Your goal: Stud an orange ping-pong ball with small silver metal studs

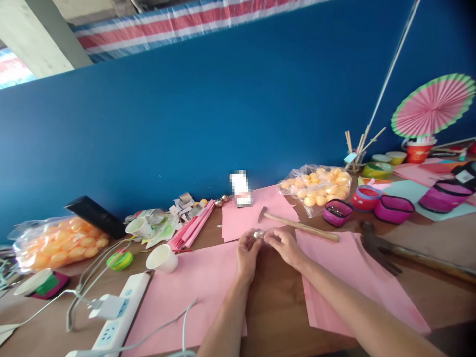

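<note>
Near the middle of the table, my left hand has its fingers curled round a small shiny silvery object. My right hand is beside it on the right, thumb and fingers pinched together close to the same object; whether anything is between them is too small to make out. Both hands are over bare brown wood, between pink sheets on the left and right. A small hammer with a wooden handle lies just beyond my right hand.
Bags of orange balls lie at left and back right. A power strip and white cup are left. A large hammer, a purple container and a pink paper fan are right.
</note>
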The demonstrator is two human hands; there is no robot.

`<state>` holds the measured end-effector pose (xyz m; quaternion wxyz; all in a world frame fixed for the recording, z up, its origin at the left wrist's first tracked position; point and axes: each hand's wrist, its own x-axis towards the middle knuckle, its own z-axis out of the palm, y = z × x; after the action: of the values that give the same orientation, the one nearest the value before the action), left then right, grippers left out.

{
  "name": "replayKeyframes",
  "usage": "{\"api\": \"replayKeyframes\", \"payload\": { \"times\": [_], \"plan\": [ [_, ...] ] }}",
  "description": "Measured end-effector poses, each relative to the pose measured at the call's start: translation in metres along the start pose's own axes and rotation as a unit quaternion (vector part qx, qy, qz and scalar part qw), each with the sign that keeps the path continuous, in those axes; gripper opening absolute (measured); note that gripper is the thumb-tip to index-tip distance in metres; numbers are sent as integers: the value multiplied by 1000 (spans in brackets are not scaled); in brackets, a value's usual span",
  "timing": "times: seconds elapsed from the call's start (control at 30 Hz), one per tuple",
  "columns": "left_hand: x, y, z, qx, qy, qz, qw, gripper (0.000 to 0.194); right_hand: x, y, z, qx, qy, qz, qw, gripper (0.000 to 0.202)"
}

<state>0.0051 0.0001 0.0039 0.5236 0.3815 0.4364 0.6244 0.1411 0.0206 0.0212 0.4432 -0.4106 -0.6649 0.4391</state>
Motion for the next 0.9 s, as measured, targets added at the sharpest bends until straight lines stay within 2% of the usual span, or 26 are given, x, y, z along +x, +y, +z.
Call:
{"api": "replayKeyframes", "payload": {
  "times": [0.23,0.9],
  "plan": [
    [-1,2,2,-7,0,-5,1000,40,1,0,1,-18,10,-27,999,17],
    [-1,4,3,-9,-3,-7,1000,38,2,-1,0,-29,5,-10,1000,18]
  ]
}}
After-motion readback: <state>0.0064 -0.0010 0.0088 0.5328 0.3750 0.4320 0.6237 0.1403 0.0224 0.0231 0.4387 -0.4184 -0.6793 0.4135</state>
